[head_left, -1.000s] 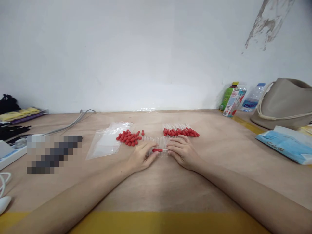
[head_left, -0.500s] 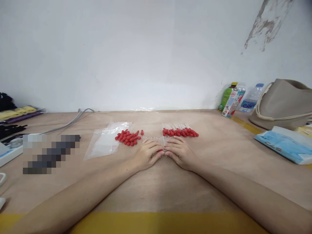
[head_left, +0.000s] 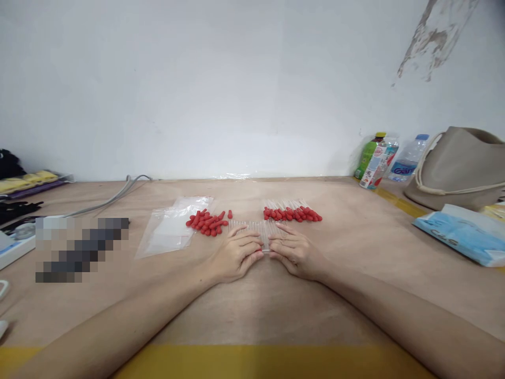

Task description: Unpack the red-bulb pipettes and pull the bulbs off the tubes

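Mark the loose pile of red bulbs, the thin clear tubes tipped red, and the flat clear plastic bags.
Loose pile of red bulbs (head_left: 207, 223): head view, a bulb near its middle.
Thin clear tubes tipped red (head_left: 290, 213): head view, a red tip mid-group.
Flat clear plastic bags (head_left: 168, 231): head view, bare film.

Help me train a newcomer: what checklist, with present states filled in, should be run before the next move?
1. Left hand on red bulb: ok, a little red shows.
2. Right hand on clear tube: ok, it bridges the gap between the hands.
3. Bulb fully seated on tube: cannot tell, the join is hidden.
4. Loose bulbs together: not ok, a stray bulb lies apart.
5. Red-ended tubes separate from loose bulbs: ok, farther right.
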`<state>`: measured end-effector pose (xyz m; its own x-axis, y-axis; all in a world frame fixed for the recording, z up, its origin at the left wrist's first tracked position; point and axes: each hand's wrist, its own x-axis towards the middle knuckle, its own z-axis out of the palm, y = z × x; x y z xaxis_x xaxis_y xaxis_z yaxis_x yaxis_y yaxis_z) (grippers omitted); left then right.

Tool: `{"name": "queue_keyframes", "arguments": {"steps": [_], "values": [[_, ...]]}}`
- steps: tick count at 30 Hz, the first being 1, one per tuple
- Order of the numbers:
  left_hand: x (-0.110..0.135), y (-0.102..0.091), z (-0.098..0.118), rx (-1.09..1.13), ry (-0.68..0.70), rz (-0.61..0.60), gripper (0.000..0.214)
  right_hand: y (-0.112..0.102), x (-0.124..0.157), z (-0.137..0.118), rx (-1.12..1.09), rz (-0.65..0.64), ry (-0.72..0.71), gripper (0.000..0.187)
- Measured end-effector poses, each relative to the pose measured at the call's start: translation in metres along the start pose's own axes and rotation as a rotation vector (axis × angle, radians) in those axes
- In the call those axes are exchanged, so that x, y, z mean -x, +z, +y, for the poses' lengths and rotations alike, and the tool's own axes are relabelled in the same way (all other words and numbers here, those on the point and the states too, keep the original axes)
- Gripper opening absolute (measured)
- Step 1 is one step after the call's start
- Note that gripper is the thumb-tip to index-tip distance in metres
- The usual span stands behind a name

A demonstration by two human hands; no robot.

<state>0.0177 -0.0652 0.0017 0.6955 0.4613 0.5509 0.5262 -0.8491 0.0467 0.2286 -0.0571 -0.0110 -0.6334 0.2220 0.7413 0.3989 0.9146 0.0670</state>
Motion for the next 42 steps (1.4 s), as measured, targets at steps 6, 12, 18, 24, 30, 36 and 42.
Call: {"name": "queue_keyframes", "arguments": {"steps": [6, 12, 18, 24, 30, 36, 42], "values": [[0.0, -0.002, 0.001, 0.01, 0.012, -0.001, 0.018, -0.003, 0.001, -0.001, 0.019, 0.02, -0.024, 0.013], [0.003, -0.003, 0.0, 0.009, 0.034, 0.03, 0.013, -0.006, 0.008, 0.001, -0.007, 0.05, -0.058, 0.015], [0.01, -0.006, -0.011, 0.022, -0.089, 0.218, 0.009, -0.02, 0.021, 0.023, 0.127, 0.111, 0.261, 0.018], [0.002, -0.019, -0.023, 0.013, -0.357, 0.313, 0.02, -0.019, 0.028, 0.035, 0.293, -0.005, 0.63, 0.025], [-0.006, -0.051, -0.064, -0.003, -0.682, 0.225, 0.029, -0.018, 0.025, 0.033, 0.237, -0.086, 0.713, 0.017], [-0.024, -0.069, -0.101, -0.17, -0.824, -0.087, 0.034, -0.013, 0.023, 0.026, 0.283, -0.088, 0.672, 0.017], [-0.03, -0.062, -0.125, -0.288, -0.904, -0.33, 0.035, -0.014, 0.02, 0.021, 0.279, -0.104, 0.596, 0.017]]}}
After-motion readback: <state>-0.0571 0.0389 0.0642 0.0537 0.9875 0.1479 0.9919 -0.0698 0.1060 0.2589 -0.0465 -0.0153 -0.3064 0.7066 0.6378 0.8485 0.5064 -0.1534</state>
